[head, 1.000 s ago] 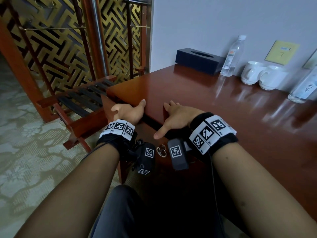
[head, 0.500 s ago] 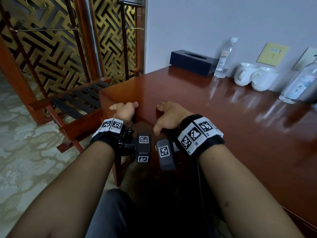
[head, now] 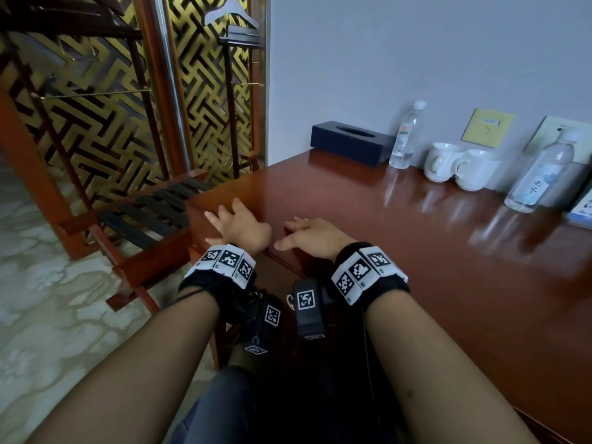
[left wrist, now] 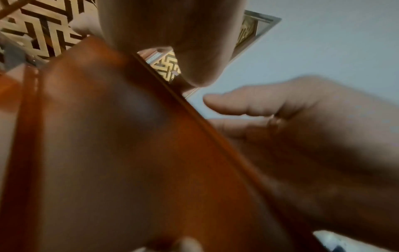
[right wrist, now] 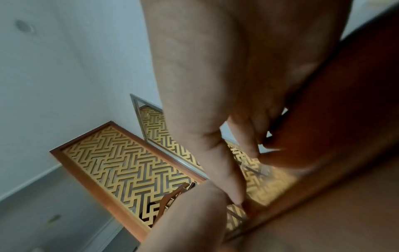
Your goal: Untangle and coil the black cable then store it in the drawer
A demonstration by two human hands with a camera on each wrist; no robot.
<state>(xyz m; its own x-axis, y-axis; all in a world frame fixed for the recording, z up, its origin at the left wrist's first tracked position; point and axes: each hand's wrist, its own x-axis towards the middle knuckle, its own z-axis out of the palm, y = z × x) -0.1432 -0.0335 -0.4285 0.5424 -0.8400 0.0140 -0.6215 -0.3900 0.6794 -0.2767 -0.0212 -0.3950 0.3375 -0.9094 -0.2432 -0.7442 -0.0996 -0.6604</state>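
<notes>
Both hands rest at the near left edge of the glossy red-brown counter (head: 416, 238). The left hand (head: 238, 225) and right hand (head: 315, 233) each show a loose, spread grip holding nothing. The drawer front (left wrist: 134, 153) below is red-brown wood; the black cable is hidden from every view.

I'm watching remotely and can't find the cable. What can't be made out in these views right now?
- Black cable: not seen in any view, so whether it is in the drawer cannot be told.
- Drawer: in the head view, wrists and wrist cameras cover most of its front; its inside is hidden.
- Left hand: the left wrist view is blurred, fingertips cut off.
- Right hand: in the right wrist view the palm blocks its fingertip contact with the desk.
</notes>
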